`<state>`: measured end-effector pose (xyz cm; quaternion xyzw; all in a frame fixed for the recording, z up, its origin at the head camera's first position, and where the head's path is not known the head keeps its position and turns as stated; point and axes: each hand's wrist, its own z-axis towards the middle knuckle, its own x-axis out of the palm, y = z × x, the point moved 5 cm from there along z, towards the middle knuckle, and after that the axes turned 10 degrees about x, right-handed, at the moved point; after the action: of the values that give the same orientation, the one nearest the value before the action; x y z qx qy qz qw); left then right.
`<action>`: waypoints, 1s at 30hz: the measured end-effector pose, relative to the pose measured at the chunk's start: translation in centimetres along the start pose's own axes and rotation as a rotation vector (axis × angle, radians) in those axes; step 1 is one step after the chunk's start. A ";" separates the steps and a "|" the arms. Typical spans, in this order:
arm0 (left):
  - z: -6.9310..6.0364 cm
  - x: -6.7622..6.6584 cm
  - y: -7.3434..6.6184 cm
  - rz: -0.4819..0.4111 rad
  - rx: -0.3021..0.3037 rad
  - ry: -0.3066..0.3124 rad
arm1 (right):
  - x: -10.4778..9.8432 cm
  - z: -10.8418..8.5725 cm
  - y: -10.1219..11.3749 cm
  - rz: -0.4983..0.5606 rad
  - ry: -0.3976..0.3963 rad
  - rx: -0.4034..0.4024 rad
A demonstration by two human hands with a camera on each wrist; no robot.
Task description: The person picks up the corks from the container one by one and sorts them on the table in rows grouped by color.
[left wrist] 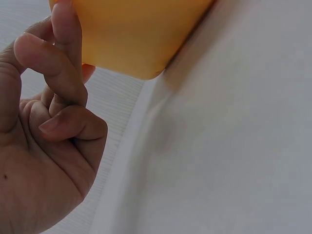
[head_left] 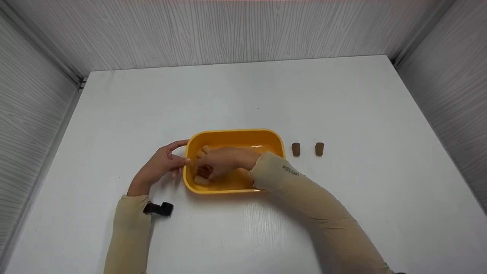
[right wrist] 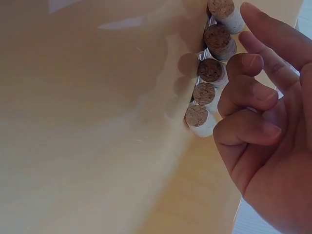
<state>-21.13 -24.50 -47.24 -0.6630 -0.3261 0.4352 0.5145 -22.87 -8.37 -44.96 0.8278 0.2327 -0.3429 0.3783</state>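
Note:
Low in the left end of a yellow tray (head_left: 236, 191), my right hand (head_left: 222, 161) pinches a cork stopper (head_left: 201, 180) between thumb and index finger. That cork (right wrist: 226, 12) tops a row of several corks (right wrist: 204, 93) in the right wrist view, where the hand's other fingers (right wrist: 243, 131) curl beside the row. Another cork (head_left: 206, 149) shows past the knuckles in the head view; the rest are mostly hidden by the hand. My left hand (head_left: 159, 165) holds the tray's left end, its thumb on the rim and fingers outside. The left wrist view shows fingertips against the tray wall (left wrist: 131, 39).
Two brown corks, a nearer one (head_left: 296, 149) and a farther one (head_left: 319, 148), stand on the white table (head_left: 243, 99) right of the tray. Pale wood-grain panels (head_left: 228, 34) enclose the back and sides. A black camera mount (head_left: 161, 209) is strapped to the left wrist.

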 end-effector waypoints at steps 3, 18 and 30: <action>0.0 0.0 -0.1 0.000 -0.002 0.002 | 0.1 0.1 0.0 -0.010 0.000 0.008; -0.1 0.1 0.0 0.010 0.002 -0.008 | 0.4 0.0 -0.1 -0.073 -0.026 -0.005; -0.1 0.1 0.1 0.013 -0.015 -0.003 | -1.1 -1.7 -0.3 -0.085 -0.027 0.017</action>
<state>-21.04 -24.50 -47.31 -0.6683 -0.3255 0.4371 0.5063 -23.10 -7.03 -43.51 0.8158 0.2594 -0.3716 0.3593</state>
